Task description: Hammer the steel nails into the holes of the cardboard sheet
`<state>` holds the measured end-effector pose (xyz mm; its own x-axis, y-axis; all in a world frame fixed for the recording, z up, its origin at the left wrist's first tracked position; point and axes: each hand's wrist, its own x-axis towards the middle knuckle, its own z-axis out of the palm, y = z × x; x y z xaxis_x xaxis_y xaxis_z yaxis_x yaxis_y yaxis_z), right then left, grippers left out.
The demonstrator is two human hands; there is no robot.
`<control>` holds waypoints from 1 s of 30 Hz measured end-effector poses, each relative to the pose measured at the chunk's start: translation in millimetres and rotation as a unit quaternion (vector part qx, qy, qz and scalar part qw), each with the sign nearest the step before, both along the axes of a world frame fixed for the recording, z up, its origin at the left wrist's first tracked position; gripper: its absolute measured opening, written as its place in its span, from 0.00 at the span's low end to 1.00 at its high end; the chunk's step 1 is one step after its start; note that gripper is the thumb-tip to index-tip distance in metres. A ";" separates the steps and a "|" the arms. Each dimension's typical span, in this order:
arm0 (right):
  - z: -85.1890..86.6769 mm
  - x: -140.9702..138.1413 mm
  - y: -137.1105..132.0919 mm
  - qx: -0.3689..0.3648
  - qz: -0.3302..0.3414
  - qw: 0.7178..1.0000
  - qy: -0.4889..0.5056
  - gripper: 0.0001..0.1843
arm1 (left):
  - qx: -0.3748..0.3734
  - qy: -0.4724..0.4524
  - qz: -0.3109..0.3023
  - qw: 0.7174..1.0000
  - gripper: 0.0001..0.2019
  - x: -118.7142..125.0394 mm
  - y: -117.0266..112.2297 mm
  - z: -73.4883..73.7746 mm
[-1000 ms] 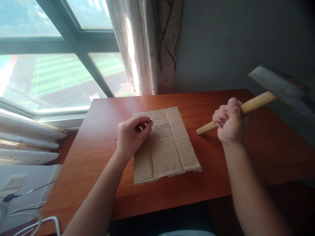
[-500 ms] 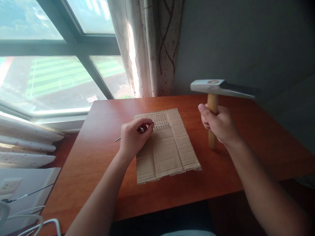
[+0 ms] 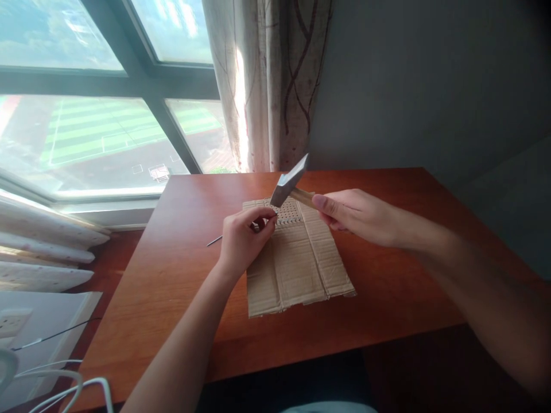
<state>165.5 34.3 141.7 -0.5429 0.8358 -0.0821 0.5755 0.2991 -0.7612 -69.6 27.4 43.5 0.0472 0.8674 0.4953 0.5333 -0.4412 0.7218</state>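
Note:
My left hand [image 3: 247, 236] is closed in a pinch, thumb and forefinger on what looks like a small nail [image 3: 276, 214]; only its dark top shows. Beneath those fingertips lies a small perforated board [image 3: 289, 212] with rows of holes and a line of small pieces along its near edge. The board sits on a sheet of corrugated cardboard [image 3: 299, 261]. My right hand [image 3: 350, 213] is wrapped round the wooden handle of a hammer [image 3: 289, 180]. The hammer's metal head is tilted, its lower end just above my left fingertips; whether it touches the nail I cannot tell.
A thin dark metal rod [image 3: 214, 241] lies left of the cardboard, partly behind my left hand. The reddish-brown wooden table [image 3: 172, 287] stands by a window [image 3: 94, 132] and a curtain [image 3: 267, 86]. White cables [image 3: 77, 378] hang at the lower left.
My right hand has swung the hammer left and down from beside the cardboard to just over my left fingertips. The left hand keeps its pinch over the board.

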 end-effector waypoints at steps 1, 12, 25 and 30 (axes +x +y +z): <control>-0.9 -1.0 0.7 0.005 0.002 1.000 -0.010 0.33 | 0.000 0.001 0.001 1.000 0.03 0.0 0.1 -0.2; -3.4 -0.1 2.8 0.010 0.007 0.999 -0.037 0.34 | -0.005 0.002 0.003 1.000 0.04 -0.7 1.2 -2.0; -9.5 -3.3 1.0 0.009 -0.001 1.000 -0.009 0.34 | -0.018 0.023 -0.004 1.000 0.03 -1.8 1.7 -7.0; -14.9 -2.7 -1.7 -0.016 -0.006 1.000 -0.022 0.34 | -0.023 0.032 -0.003 0.999 0.04 -2.2 1.7 -7.5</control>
<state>162.8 32.6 126.8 -0.5280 0.8388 -0.1332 0.6125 0.2674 -0.7438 -71.8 29.2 36.0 0.0829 0.8884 0.4515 0.5772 -0.4121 0.7050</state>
